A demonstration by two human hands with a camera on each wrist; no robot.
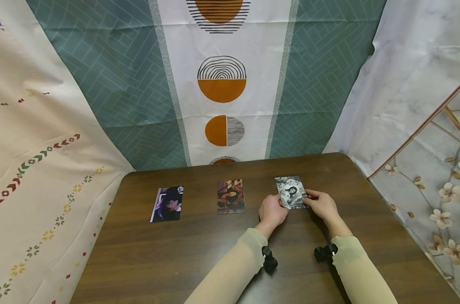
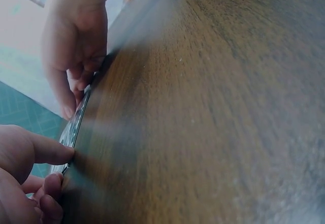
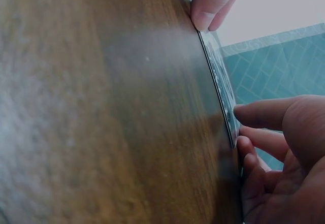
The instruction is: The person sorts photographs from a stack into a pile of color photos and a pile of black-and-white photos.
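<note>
A black-and-white picture card (image 1: 291, 192) with a dark-haired figure lies low over the right part of the wooden table. My left hand (image 1: 272, 210) pinches its near left corner. On the opposite side, my right hand (image 1: 323, 205) pinches the right edge. In the left wrist view, the thumb of the left hand (image 2: 20, 168) presses at the card's rim, its other fingers curled beside it. The right wrist view shows the card (image 3: 218, 79) nearly edge-on, with the right hand's thumb (image 3: 264, 113) on its face and the fingers against its end.
Left of the hands, a warm-toned picture card (image 1: 231, 196) lies flat on the table (image 1: 199, 253). Farther left is a purple and dark picture card (image 1: 167, 204). A teal and white curtain (image 1: 253, 84) hangs at the table's back edge, with patterned cloths on both sides.
</note>
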